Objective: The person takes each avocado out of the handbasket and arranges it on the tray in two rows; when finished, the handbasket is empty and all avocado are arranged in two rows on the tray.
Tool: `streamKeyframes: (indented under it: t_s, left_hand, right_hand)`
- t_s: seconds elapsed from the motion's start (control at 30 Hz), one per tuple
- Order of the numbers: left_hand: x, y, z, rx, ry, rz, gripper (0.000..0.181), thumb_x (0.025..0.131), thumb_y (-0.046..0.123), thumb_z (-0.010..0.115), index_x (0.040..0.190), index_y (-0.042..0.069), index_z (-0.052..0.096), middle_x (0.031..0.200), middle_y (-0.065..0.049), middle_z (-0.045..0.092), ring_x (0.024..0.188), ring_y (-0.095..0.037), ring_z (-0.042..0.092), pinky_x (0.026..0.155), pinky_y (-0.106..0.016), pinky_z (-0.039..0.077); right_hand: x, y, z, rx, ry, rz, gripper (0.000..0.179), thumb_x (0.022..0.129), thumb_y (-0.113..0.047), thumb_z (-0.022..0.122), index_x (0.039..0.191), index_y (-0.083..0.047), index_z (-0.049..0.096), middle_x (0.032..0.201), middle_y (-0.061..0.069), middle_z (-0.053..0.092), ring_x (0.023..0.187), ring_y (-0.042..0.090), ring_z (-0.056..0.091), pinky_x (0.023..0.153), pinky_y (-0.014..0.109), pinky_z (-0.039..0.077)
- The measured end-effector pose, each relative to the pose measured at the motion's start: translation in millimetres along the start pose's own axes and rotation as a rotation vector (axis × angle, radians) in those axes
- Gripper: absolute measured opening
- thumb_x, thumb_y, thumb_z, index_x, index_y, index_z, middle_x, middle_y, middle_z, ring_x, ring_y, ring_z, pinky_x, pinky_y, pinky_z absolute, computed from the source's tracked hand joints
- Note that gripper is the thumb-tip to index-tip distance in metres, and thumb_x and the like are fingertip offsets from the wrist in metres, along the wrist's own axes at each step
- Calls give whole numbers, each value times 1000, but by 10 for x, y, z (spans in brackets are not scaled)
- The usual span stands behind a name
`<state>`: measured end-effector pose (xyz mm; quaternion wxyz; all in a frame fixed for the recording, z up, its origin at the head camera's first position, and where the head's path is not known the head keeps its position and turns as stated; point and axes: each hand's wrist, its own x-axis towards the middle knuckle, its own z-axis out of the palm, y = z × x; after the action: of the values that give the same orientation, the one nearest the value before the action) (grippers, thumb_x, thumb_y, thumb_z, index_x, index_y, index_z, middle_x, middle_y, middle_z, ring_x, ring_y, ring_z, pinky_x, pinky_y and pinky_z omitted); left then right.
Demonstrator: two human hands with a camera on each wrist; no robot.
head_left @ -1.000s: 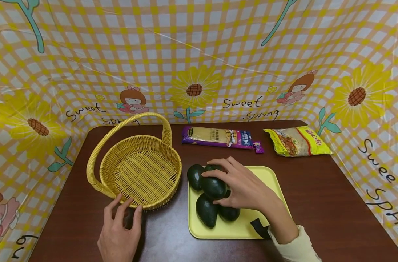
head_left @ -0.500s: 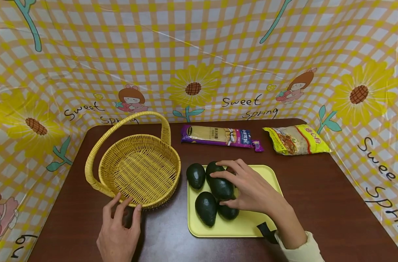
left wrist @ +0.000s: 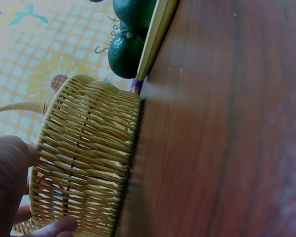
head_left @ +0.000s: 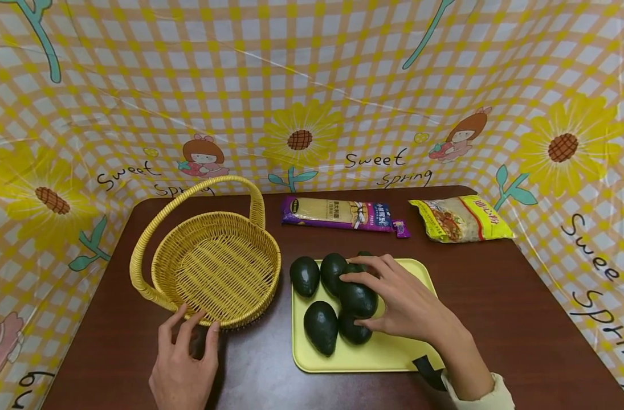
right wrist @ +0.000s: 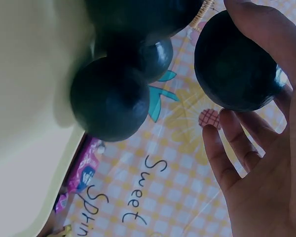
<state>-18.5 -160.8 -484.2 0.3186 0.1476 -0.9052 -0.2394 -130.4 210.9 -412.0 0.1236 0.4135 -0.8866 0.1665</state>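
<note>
My right hand (head_left: pixel 399 299) holds a dark green avocado (head_left: pixel 358 300) between thumb and fingers above the yellow tray (head_left: pixel 394 361). Other avocados sit on the tray: one at its back left corner (head_left: pixel 304 277), one beside that (head_left: pixel 334 273), and one in front (head_left: pixel 321 328). More lie partly hidden behind the held one and under my fingers. In the right wrist view the held avocado (right wrist: pixel 239 64) shows with space below it. My left hand (head_left: pixel 184 364) rests its fingertips on the near rim of the yellow wicker basket (head_left: pixel 229 273). The left wrist view shows fingers (left wrist: pixel 54 228) against its woven wall.
A purple pasta packet (head_left: pixel 337 214) lies behind the tray, with a yellow food bag (head_left: pixel 460 219) to its right. The basket's tall handle (head_left: pixel 163 228) arches up at its left and back. A black strap (head_left: pixel 428 373) hangs by my right wrist. Checked cloth (head_left: pixel 312 85) surrounds the table.
My right hand has moved a little to the right with its avocado, uncovering more of the avocados on the left. The left hand stays at the basket rim.
</note>
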Motion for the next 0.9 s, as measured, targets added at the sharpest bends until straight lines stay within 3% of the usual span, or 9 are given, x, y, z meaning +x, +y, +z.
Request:
streamKeyframes:
  t_s: [0.27, 0.43, 0.7, 0.9]
  left_hand:
    - [-6, -10, -6, 4, -4, -13, 35, 90, 27, 91, 118, 10, 81, 135, -16, 65, 52, -23, 59, 42, -44, 45]
    - [-3, -8, -8, 0, -5, -13, 34, 90, 28, 90, 118, 10, 81, 136, -16, 65, 54, -25, 61, 43, -45, 46]
    - [3, 7, -9, -2, -14, -25, 35, 90, 29, 90, 119, 11, 81, 136, -15, 66, 64, -29, 69, 46, -49, 50]
    - [-1, -1, 3, -9, -4, -10, 34, 90, 28, 91, 118, 11, 82, 135, -15, 66, 56, -28, 64, 43, -47, 47]
  right_hand:
    - [-137, 37, -25, -7, 1, 37, 88, 62, -45, 106, 140, -27, 68, 148, 8, 58, 124, 30, 58, 92, 53, 56]
    - [-211, 52, -31, -12, 4, 50, 87, 63, -43, 105, 140, -28, 68, 149, 7, 58, 130, 32, 57, 93, 55, 56]
    - [-339, 61, -40, -38, 0, 79, 89, 63, -38, 105, 142, -28, 67, 148, 7, 61, 124, 32, 59, 91, 51, 55]
    - [-428, 71, -28, -49, 10, 88, 89, 62, -37, 106, 142, -28, 67, 147, 7, 61, 124, 31, 59, 88, 49, 56]
